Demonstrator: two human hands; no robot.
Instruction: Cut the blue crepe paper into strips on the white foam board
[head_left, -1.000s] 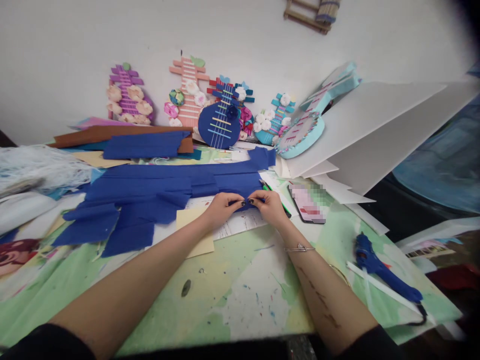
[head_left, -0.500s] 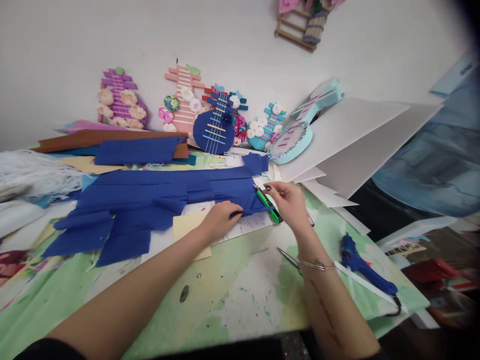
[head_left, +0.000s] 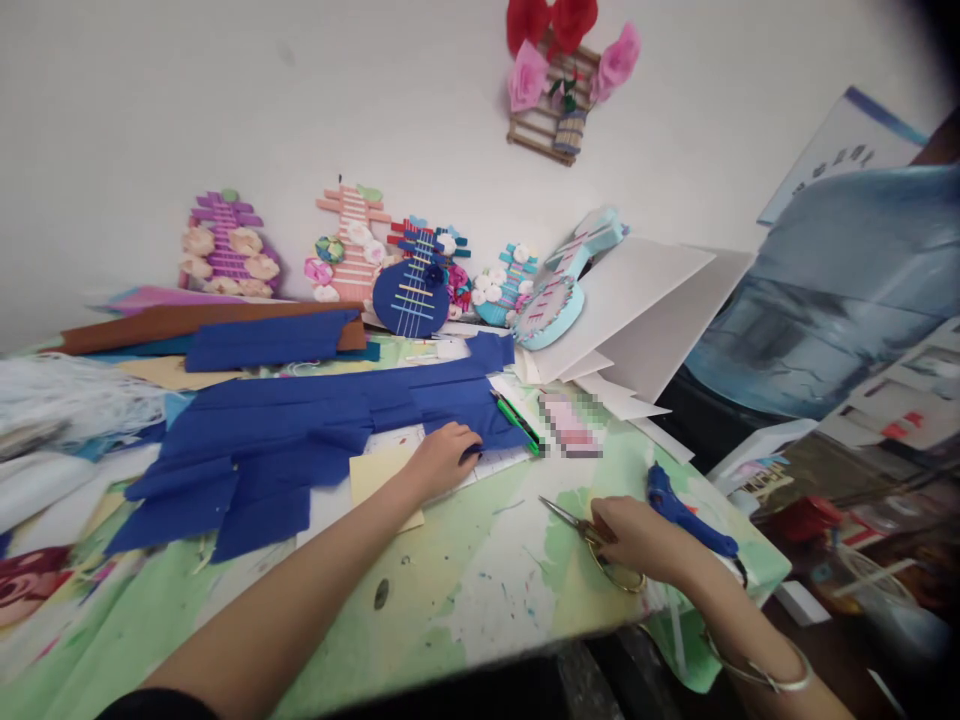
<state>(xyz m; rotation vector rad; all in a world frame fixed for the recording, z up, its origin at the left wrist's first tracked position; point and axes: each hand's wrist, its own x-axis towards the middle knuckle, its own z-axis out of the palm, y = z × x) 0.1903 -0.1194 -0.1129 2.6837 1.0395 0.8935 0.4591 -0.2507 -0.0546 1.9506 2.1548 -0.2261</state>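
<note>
My left hand (head_left: 444, 457) rests on the near right edge of the long blue crepe paper (head_left: 315, 425) and pinches it against the table. My right hand (head_left: 637, 540) is down by the table's near right edge, with its fingers closed round the gold handles of a pair of scissors (head_left: 592, 540) that lie on the table with the blades pointing left. A green pen (head_left: 516, 422) lies just right of the blue paper. A cream card (head_left: 375, 480) sits under my left wrist.
A blue glue gun (head_left: 686, 515) lies just beyond my right hand. A phone (head_left: 570, 425) lies by the pen. Foam guitar crafts (head_left: 409, 290) lean on the wall, white boards (head_left: 637, 310) lean at the right, and white thread (head_left: 67, 395) is piled at the left.
My right hand left the blue paper, passed the green pen and came down to the scissors at the table's near right. My left hand stayed on the paper. The view swung right.
</note>
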